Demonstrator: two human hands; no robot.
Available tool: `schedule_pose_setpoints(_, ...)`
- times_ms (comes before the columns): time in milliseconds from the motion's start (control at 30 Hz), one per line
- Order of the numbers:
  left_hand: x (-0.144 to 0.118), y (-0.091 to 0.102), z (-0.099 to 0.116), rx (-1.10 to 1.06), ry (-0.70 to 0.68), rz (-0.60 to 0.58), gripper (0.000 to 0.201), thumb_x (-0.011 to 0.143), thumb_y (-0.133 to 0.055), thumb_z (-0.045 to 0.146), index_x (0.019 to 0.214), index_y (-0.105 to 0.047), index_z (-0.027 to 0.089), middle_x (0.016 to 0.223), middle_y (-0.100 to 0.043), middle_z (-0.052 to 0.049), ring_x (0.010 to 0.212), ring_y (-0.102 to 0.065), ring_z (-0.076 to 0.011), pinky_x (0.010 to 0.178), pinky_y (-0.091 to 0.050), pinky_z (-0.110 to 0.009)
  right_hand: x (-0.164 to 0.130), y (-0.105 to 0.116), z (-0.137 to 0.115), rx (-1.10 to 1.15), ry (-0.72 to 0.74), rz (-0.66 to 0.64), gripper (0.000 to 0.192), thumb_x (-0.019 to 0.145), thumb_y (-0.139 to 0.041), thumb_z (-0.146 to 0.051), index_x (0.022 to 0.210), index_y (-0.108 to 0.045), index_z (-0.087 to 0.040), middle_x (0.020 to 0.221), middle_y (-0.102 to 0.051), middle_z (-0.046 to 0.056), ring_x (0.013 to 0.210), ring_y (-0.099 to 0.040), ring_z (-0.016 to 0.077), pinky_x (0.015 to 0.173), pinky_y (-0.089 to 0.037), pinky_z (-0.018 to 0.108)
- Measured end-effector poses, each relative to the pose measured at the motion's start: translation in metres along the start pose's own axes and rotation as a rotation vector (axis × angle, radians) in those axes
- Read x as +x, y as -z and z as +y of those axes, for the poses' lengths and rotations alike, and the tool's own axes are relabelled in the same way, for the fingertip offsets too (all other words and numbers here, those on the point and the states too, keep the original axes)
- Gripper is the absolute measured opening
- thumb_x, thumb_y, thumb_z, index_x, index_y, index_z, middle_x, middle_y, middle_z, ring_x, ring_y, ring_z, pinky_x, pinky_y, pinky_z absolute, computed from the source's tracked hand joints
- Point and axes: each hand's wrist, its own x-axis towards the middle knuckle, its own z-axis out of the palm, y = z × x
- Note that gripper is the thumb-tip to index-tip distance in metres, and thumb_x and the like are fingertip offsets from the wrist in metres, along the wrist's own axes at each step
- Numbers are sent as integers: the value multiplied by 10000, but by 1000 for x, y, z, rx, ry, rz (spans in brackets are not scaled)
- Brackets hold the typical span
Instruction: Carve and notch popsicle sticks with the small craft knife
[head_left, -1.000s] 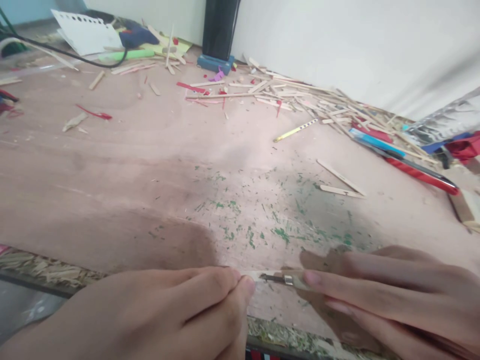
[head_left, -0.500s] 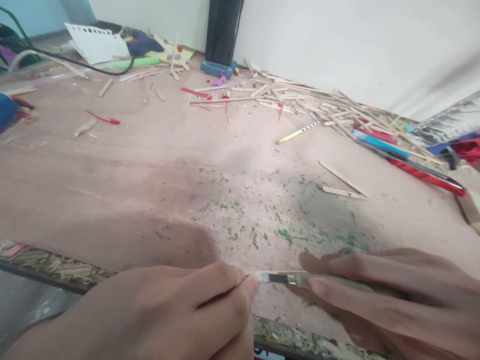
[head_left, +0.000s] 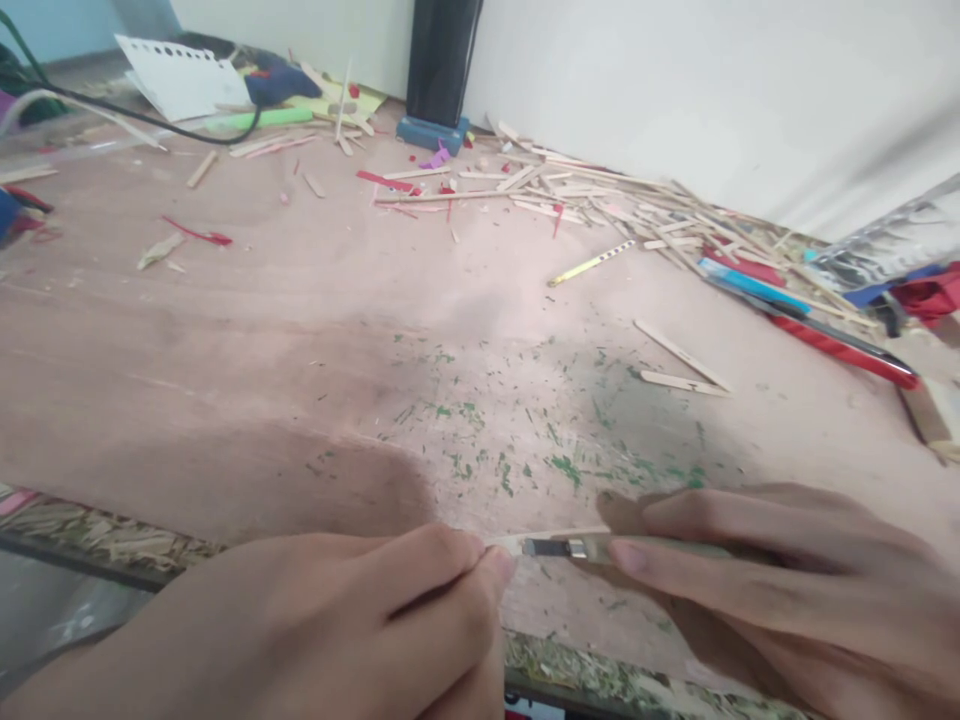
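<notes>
My left hand (head_left: pixel 375 615) is closed at the lower middle, thumb and forefinger pinching the end of a thin pale wooden stick (head_left: pixel 592 531). That stick runs to the right, just above the tabletop's near edge. From the right, my right hand (head_left: pixel 780 580) grips a craft knife (head_left: pixel 576 548) with a short dark blade and a shiny metal collar. The blade lies along the stick, its tip close to my left fingertips. My fingers hide much of the knife's handle. Green shavings (head_left: pixel 566 468) are scattered on the wooden tabletop (head_left: pixel 247 300) beyond both hands.
Loose wooden sticks (head_left: pixel 555 185) are heaped along the back wall. Two sticks (head_left: pixel 682 382), a yellow strip (head_left: pixel 592 263) and a red-and-black pen (head_left: pixel 847 350) lie at the right. A dark upright post (head_left: pixel 442 65) stands at the back. Wood shavings fill the near ledge (head_left: pixel 82 535).
The view has shifted slightly. The knife has moved a little up and left relative to the frame, and more of the stick shows above it. Both hands keep their grip.
</notes>
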Motion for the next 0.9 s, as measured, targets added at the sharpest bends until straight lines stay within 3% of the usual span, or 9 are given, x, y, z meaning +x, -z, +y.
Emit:
schedule_pose_setpoints(233, 1, -1, 0, -12, 1, 7, 184, 1063, -629, 180, 1178, -772, 169, 1251, -769, -49, 1105, -698, -183, 874, -644, -231, -1, 12, -2, 12, -68, 75, 469, 1101, -503, -171, 1491, -668, -372, 1070, -793, 24, 787, -751, 117, 577, -577, 215)
schedule_pose_setpoints(500, -2, -1, 0, -27, 13, -13, 192, 1079, -638, 227, 1212, -773, 201, 1220, -774, -27, 1096, -692, -157, 949, -629, -220, 6, 9, -2, -26, 2, -63, 467, 1122, -462, -181, 1534, -627, -329, 1055, -791, 45, 808, -757, 143, 580, -558, 260)
schedule_pose_setpoints(900, -1, 0, -1, -43, 12, -17, 183, 1049, -696, 241, 1212, -773, 209, 1205, -772, -31, 1126, -679, -169, 933, -617, -216, 4, 4, 0, -92, 46, -40, 388, 1101, -513, -209, 1443, -663, -314, 1235, -790, 62, 922, -777, 169, 643, -563, 315)
